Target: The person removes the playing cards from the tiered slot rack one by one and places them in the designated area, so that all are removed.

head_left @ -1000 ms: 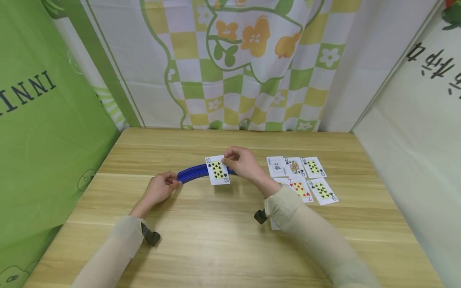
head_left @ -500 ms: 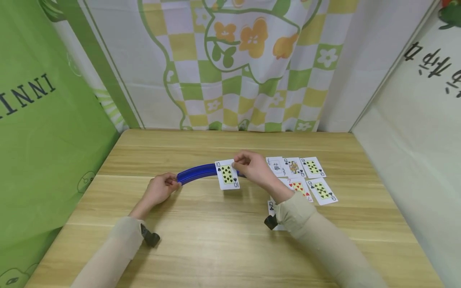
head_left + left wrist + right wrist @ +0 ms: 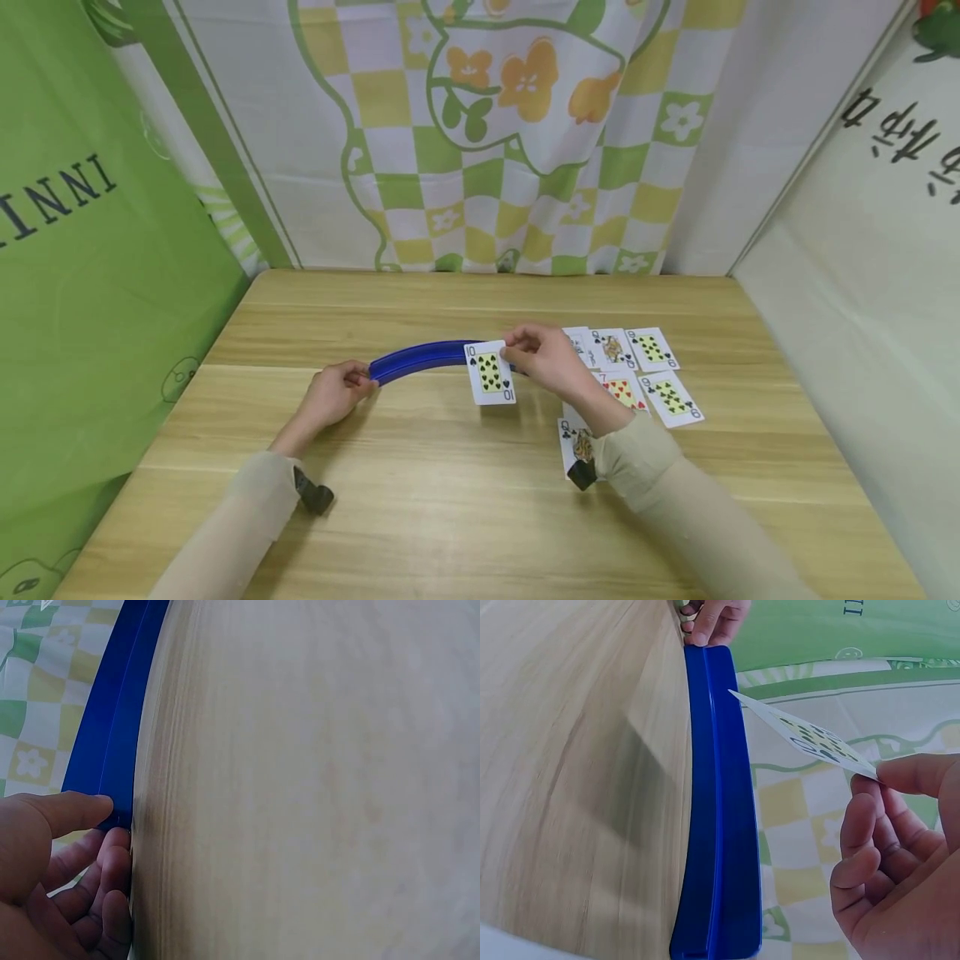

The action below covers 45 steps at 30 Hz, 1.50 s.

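A long, curved blue card holder (image 3: pixel 420 357) lies on the wooden table in the head view. My left hand (image 3: pixel 339 395) pinches its left end; in the left wrist view the thumb (image 3: pixel 86 810) lies on top of that end. Between thumb and fingertips my right hand (image 3: pixel 549 362) holds a ten of spades (image 3: pixel 491 373) by its upper right corner. That card is face up, raised above the table, and covers part of the holder. In the right wrist view the card (image 3: pixel 810 739) is tilted and apart from the holder's slot (image 3: pixel 716 765).
Several face-up playing cards lie at the right, among them a joker (image 3: pixel 579 343), a queen (image 3: pixel 611 350), a nine of clubs (image 3: pixel 672 398) and a queen of clubs (image 3: pixel 574 440) partly behind the right wrist. A patterned curtain (image 3: pixel 495 192) hangs behind the table (image 3: pixel 420 517).
My right hand has moved right and slightly nearer with the ten of spades, along the holder. The left hand and the holder have stayed put.
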### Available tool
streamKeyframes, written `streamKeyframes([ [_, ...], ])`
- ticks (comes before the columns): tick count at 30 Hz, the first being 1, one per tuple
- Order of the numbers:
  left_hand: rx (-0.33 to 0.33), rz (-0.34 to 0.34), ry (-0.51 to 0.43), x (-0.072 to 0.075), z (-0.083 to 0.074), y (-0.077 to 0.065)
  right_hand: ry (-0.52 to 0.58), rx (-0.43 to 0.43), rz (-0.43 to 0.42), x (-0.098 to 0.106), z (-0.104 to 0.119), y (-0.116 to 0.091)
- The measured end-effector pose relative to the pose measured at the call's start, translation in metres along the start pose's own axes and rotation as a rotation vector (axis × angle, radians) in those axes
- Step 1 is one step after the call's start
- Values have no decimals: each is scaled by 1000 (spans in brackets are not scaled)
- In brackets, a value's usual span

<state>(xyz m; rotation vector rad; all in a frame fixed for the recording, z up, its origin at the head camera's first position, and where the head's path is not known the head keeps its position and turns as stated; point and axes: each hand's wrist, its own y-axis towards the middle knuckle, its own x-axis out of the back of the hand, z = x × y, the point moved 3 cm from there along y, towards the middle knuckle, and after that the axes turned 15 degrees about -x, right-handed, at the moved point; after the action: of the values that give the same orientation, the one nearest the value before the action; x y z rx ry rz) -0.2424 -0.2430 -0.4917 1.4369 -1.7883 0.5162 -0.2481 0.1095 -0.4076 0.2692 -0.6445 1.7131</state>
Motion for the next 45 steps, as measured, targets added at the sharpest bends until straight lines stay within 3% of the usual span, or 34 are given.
streamKeyframes([
  [17,-12,-12,6,0,0,1,3,-10,-35,20,-23,-15],
  [33,-18,-6,8,1,-4,1,-6,-89,-64,42,-47,-27],
  [45,-18,-14,-2,1,-3,-1,-51,-61,-91,56,-62,-35],
])
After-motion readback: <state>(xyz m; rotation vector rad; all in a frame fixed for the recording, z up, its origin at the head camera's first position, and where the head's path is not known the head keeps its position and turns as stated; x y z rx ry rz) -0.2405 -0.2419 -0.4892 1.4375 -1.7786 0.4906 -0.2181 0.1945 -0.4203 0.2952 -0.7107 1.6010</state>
